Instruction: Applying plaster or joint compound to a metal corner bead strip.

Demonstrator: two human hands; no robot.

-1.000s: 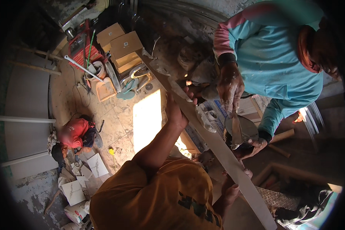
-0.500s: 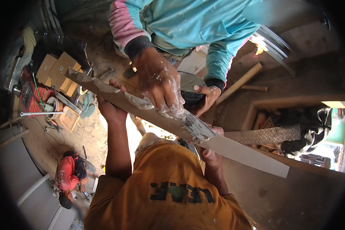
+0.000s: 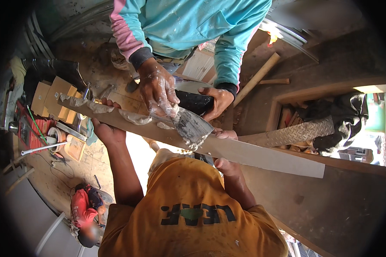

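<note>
A long, narrow grey board [image 3: 266,156] slants across in front of me, its left end farther away. My left hand [image 3: 108,130] is closed round it near the left end. My right hand [image 3: 228,165] grips it right of the middle, thumb on the near edge and fingers on the far edge. Lumps of wet whitish filler [image 3: 135,117] lie along its left part. Over the middle, a co-worker's hand [image 3: 156,88] holds a wide, smeared putty knife [image 3: 194,127] with its blade at the board. The co-worker's other hand [image 3: 220,102] holds a black container [image 3: 195,102].
The co-worker in a teal shirt [image 3: 184,30] stands opposite. At left are cardboard boxes [image 3: 51,96], a red case [image 3: 28,124] and a tan tray [image 3: 75,147]. Another person in red [image 3: 82,207] is low at left. A wooden pole [image 3: 257,79] and a recess with dark cloth [image 3: 351,111] are right.
The co-worker's putty knife has moved left along the board, away from my right hand, and its blade has turned. The board is less tilted in view; both my hands still hold it.
</note>
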